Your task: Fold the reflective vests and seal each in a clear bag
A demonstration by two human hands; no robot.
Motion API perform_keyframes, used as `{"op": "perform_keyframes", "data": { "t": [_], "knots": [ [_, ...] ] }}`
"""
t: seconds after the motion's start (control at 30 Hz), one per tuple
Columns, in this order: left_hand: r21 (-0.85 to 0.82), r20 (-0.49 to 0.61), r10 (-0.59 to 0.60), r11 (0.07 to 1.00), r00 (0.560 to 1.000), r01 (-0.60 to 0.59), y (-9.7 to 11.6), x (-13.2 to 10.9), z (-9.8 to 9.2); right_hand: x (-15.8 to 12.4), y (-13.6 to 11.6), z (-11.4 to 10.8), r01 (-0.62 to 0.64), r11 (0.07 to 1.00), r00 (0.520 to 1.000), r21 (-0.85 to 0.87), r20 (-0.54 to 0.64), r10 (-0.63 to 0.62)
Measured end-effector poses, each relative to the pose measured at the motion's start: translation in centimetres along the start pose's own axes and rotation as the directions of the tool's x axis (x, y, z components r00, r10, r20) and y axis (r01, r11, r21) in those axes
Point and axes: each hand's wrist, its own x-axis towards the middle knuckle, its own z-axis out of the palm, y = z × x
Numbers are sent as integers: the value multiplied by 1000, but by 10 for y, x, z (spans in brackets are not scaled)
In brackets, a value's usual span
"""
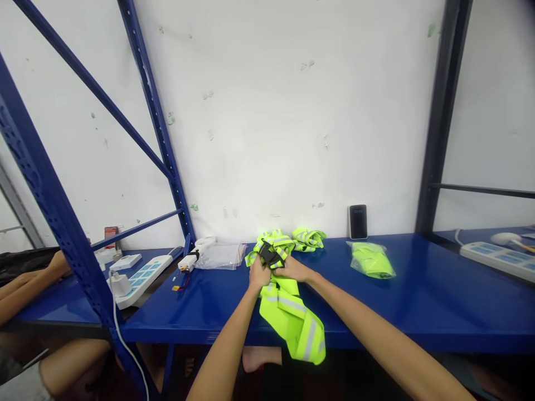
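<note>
A neon-yellow reflective strap (288, 317) with silver-grey stripes is bunched up at the front of the blue table, and one loop hangs over the edge. My left hand (259, 275) is closed around the bunched part, just below a black plastic buckle (271, 256). From the other side, my right hand (292, 269) grips the same bundle with its fingers curled into the fabric. The fingertips of both hands are partly hidden by the folds. Behind the bundle lies another piece of striped yellow fabric (309, 239); I cannot tell whether it is joined to it.
A bagged yellow item (371, 259) and a black-fronted device (358, 221) sit to the right. Clear zip bags (220, 257) and a small white device with wires (188, 262) lie left. Power strips (144, 281) flank the table (200, 312). A co-worker's arms (35, 281) show at far left.
</note>
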Motion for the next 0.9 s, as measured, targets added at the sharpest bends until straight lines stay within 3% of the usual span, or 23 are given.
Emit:
{"op": "perform_keyframes", "data": {
  "t": [0.03,0.1,0.17,0.23,0.3,0.43,0.57,0.73,0.8,0.9],
  "knots": [
    [38,-10,-17,999,1000,18,-1,0,2,-2,-1,1,-28,995,999,97,42,24],
    [82,-29,-27,996,999,29,-2,-1,5,-5,0,2,-42,992,998,119,53,36],
    [89,-47,5,996,999,-1,-3,-2,8,-5,4,0,-56,991,992,122,-106,69],
    [67,-50,49,997,998,-45,-4,-3,8,-6,11,-6,-73,995,949,70,-301,90],
    [43,-42,74,996,996,-72,-5,-3,7,-8,19,-14,-125,991,920,37,-370,130],
    [175,-37,98,980,995,-90,-5,-4,6,-12,25,-21,-234,968,936,86,-249,248],
    [343,-90,103,937,991,-66,-4,-6,7,-10,21,-20,-151,988,962,-39,-237,138],
    [337,-73,142,935,987,-110,-1,-10,7,-10,12,-19,-53,994,996,-100,-76,46],
    [337,-73,144,935,987,-111,-1,-11,7,-10,10,-18,-75,990,992,-120,-109,62],
    [343,-78,122,935,989,-89,-4,-10,10,-9,11,-18,-145,984,955,-104,-274,111]
  ]
}}
